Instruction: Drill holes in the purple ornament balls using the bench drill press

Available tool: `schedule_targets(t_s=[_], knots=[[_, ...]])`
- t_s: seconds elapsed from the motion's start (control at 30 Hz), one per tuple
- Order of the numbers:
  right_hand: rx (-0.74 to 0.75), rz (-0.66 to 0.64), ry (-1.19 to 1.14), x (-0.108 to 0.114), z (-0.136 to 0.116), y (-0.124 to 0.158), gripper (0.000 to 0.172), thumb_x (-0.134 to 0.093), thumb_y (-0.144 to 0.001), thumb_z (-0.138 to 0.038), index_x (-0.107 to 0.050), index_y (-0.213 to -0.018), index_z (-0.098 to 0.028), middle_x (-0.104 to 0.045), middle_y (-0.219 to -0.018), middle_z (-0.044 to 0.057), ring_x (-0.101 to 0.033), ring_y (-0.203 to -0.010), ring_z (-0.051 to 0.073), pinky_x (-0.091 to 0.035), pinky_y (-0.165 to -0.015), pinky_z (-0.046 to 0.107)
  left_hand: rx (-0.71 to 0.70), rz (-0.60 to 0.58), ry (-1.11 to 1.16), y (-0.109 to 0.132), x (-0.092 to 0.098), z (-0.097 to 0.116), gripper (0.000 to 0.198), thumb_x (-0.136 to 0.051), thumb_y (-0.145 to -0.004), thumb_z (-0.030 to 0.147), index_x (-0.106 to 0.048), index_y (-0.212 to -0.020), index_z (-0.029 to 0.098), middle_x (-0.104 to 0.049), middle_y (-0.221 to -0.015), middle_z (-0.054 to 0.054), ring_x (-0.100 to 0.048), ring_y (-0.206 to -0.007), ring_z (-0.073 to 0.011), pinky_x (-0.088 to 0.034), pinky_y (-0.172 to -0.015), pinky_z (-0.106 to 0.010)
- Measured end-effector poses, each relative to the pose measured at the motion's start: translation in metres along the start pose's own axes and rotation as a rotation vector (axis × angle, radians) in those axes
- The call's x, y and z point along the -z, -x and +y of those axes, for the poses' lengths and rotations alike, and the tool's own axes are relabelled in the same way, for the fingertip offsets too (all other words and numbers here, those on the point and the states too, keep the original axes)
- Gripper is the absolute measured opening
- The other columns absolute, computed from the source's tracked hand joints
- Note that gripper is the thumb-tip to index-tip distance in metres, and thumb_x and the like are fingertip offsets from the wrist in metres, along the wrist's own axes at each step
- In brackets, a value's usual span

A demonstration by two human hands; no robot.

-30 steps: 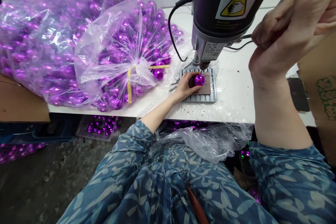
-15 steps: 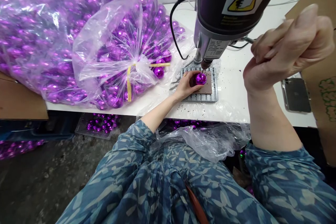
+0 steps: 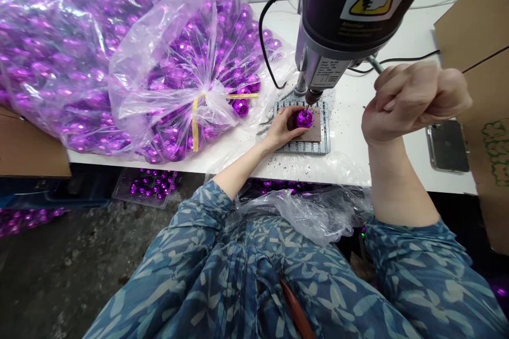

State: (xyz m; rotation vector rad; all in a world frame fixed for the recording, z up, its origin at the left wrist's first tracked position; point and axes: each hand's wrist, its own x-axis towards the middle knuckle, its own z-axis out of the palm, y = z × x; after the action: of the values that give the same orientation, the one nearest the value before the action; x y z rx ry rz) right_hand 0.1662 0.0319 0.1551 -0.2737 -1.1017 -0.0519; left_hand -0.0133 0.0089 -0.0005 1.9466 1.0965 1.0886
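Note:
A shiny purple ball [image 3: 304, 118] sits on a brown pad on the drill press's metal base plate [image 3: 324, 140]. My left hand [image 3: 280, 130] is closed around the ball and holds it under the drill tip [image 3: 310, 98]. The dark drill press head [image 3: 345, 10] with a yellow warning label hangs above. My right hand [image 3: 413, 98] is a fist wrapped around the press's metal lever [image 3: 375, 64] to the right of the head.
Two clear plastic bags of purple balls [image 3: 186, 74] fill the left of the white table [image 3: 358, 159]. A phone [image 3: 447, 145] lies at the right beside a cardboard box [image 3: 481, 85]. A clear bag [image 3: 314, 212] lies on my lap. More purple balls sit in a tray [image 3: 149, 188] under the table.
My right hand has swung down and left with the lever. The drill tip has come down onto the purple ball. My left hand has stayed on the ball.

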Motion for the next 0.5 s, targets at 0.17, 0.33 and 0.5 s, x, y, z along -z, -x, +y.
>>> schedule_targets(t_s=[0.17, 0.33, 0.5], knots=[[0.024, -0.054, -0.030, 0.012, 0.002, 0.013, 0.072, -0.067, -0.096, -0.049, -0.009, -0.064, -0.020, -0.003, -0.042, -0.008, -0.006, -0.034, 0.002, -0.014, -0.036, 0.026, 0.000, 0.011, -0.005, 0.000, 0.001, 0.002, 0.059, -0.083, -0.092, 0.048, -0.061, -0.142, 0.025, -0.070, -0.139, -0.013, -0.063, -0.135, -0.0318, -0.051, -0.118, -0.052], [-0.020, -0.042, -0.078, -0.001, -0.012, 0.000, 0.073, -0.068, -0.096, -0.042, -0.012, -0.058, -0.017, -0.013, -0.039, -0.008, -0.016, -0.032, -0.001, -0.015, -0.037, 0.020, 0.014, 0.011, 0.022, 0.000, -0.001, 0.002, 0.061, -0.083, -0.092, 0.048, -0.060, -0.142, 0.022, -0.069, -0.141, -0.014, -0.064, -0.135, -0.0310, -0.053, -0.117, -0.049], [-0.293, -0.063, -0.038, -0.039, -0.017, -0.054, 0.066, -0.073, -0.080, -0.062, -0.027, -0.057, -0.020, -0.019, -0.043, -0.009, -0.028, -0.034, 0.001, -0.008, -0.042, 0.025, 0.024, 0.070, 0.054, 0.003, -0.001, 0.009, 0.060, -0.085, -0.091, 0.045, -0.060, -0.140, 0.020, -0.071, -0.137, -0.014, -0.068, -0.131, -0.0285, -0.056, -0.114, -0.047]])
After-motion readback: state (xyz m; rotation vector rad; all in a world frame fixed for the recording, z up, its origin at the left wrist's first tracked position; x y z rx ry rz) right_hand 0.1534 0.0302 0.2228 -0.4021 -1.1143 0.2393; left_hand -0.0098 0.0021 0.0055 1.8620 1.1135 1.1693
